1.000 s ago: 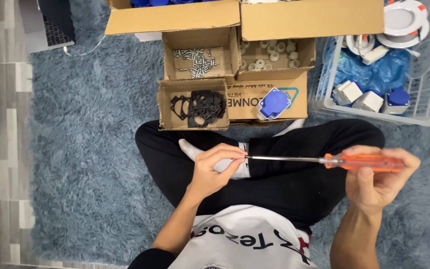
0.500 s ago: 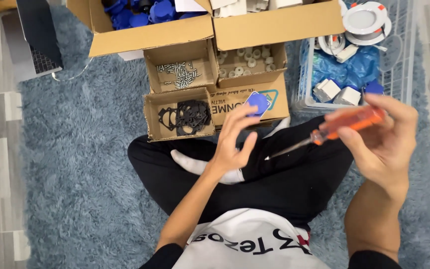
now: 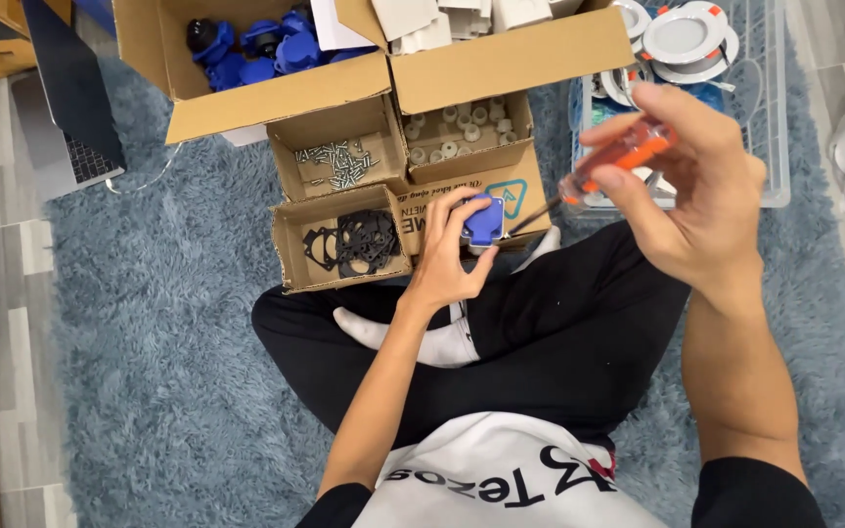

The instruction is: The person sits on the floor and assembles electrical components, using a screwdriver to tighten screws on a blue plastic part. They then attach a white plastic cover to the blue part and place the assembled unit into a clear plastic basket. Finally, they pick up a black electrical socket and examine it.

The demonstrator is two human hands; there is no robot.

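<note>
Grip: left hand [image 3: 447, 269] clasps the blue plastic part [image 3: 484, 221]; right hand [image 3: 701, 196] is clenched round the orange-handled screwdriver [image 3: 606, 168].
Part location: above the lap, just before the small cardboard boxes [image 3: 344, 235].
Tool axis: shaft slants down-left, tip toward the part, near it.
Nearer hand: left.
Contact: cannot tell.

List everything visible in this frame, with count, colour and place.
blue part: one, blue, in left hand
screwdriver: one, orange handle, in right hand
screws: many, silver, small box
gaskets: several, black, front small box
spacers: many, white, box right of the screws
blue housings: several, big open carton
round lamps: several, white, clear bin
laptop: one, dark, upper left
rug: one, grey-blue, underneath
left hand: gripping blue part
right hand: fingers around handle
</note>
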